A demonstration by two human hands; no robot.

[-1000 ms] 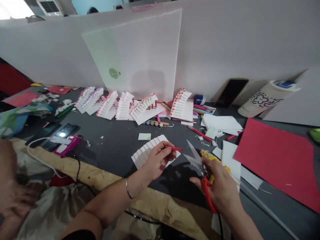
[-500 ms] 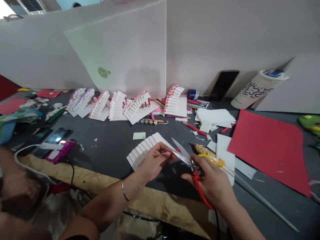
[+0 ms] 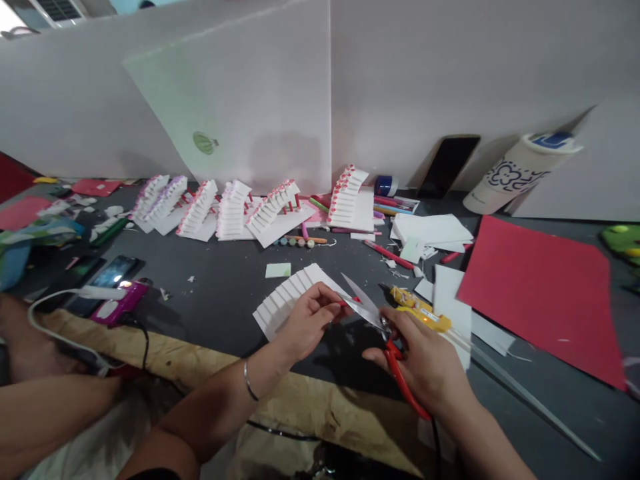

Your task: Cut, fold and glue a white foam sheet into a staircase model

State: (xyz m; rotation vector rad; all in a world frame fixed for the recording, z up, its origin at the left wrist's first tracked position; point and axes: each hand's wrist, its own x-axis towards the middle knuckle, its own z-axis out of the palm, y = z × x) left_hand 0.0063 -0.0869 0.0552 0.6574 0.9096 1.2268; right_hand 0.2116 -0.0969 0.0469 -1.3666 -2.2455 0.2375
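Between the thumb and fingers of my left hand (image 3: 313, 320) is a small red strip (image 3: 345, 302), seemingly rolled paper. My right hand (image 3: 423, 357) grips a pair of red-handled scissors (image 3: 397, 373). Their blades are spread, with the red strip lying between them. Beneath and left of my left hand, a stepped white paper staircase (image 3: 285, 300) rests on the dark table. A small pale card (image 3: 278, 270) lies just behind it. Close to my right hand sits a yellow glue gun (image 3: 425, 319), a clear glue stick (image 3: 525, 393) running out of its back.
Several finished paper staircases (image 3: 275, 210) with red or purple dots line the back. At right are a red sheet (image 3: 540, 300), white paper (image 3: 433, 230), a phone (image 3: 450, 165) and a cup (image 3: 515, 177). A purple charger block (image 3: 120, 303) stands left, near another person's arm (image 3: 55, 407).
My hands, the scissors and the red strip keep nearly the same position. At the lower left, the other person's arm and body have shifted.
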